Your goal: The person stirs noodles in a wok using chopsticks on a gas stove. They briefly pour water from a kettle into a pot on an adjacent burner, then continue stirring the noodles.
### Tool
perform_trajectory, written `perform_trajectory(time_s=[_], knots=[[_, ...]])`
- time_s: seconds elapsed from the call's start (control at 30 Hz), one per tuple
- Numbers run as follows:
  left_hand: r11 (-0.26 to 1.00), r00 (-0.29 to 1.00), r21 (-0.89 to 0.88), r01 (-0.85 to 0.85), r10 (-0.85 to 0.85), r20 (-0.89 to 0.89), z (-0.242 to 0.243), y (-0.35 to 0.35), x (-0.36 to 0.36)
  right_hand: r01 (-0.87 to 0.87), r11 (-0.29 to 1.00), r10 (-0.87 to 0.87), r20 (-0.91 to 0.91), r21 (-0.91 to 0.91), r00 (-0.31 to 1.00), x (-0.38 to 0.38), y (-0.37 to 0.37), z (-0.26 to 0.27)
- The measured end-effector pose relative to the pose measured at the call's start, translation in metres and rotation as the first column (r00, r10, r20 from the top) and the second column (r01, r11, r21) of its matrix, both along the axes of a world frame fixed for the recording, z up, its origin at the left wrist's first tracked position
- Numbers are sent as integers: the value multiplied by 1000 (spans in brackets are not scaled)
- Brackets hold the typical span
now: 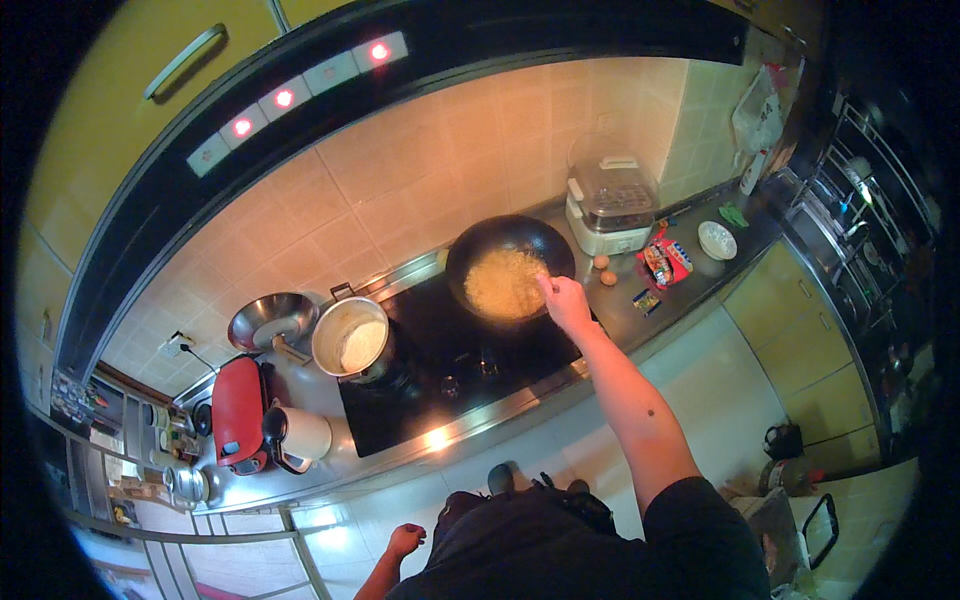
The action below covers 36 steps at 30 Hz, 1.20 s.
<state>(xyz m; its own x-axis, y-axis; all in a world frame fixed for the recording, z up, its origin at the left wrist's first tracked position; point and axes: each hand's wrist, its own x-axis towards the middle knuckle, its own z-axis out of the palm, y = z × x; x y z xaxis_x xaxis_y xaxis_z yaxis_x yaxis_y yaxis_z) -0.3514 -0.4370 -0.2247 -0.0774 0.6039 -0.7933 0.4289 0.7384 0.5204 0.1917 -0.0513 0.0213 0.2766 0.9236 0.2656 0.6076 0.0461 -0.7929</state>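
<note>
My right hand point(566, 301) reaches over the right rim of a dark wok point(551, 234), fingertips drawn together above its contents. Whether something small is pinched there cannot be made out. Bubbling yellowish liquid point(504, 285) fills the bottom of the wok, which sits on a black glass cooktop point(450, 360). Low beside my body hangs my left hand point(406, 540), fingers curled, with nothing visible in it. On the cooktop's left side stands a metal pot point(324, 345) with pale contents. Two brown eggs point(604, 271), a red food packet point(666, 261) and a small sachet point(646, 301) lie right of the wok.
A white appliance with a clear lid point(611, 202) stands behind the eggs, a patterned bowl point(718, 240) farther right. Leftward are a steel pan point(262, 319), a red appliance point(238, 412) and a white kettle point(304, 433). The range hood point(480, 45) overhangs the cooktop.
</note>
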Motion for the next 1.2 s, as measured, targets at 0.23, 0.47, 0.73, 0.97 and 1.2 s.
perform_trajectory(time_s=[0.23,0.47,0.73,0.97,1.2], knots=[[991,992,-82,107,-111,-51,5,-6,-14,-15,999,15,11,45,1000,4,-15,2],[996,996,-54,72,-74,-42,0,-16,-28,-170,984,158,184,50,970,4,-26,4],[1000,1000,0,9,-9,-14,0,-31,-7,-140,985,123,164,103,979,19,-14,20],[998,993,-66,-10,2,-120,-2,-57,-1,-70,990,49,167,122,985,36,1,9],[881,831,-26,473,-456,-319,-19,-85,-8,-80,988,102,168,-130,981,33,9,5]])
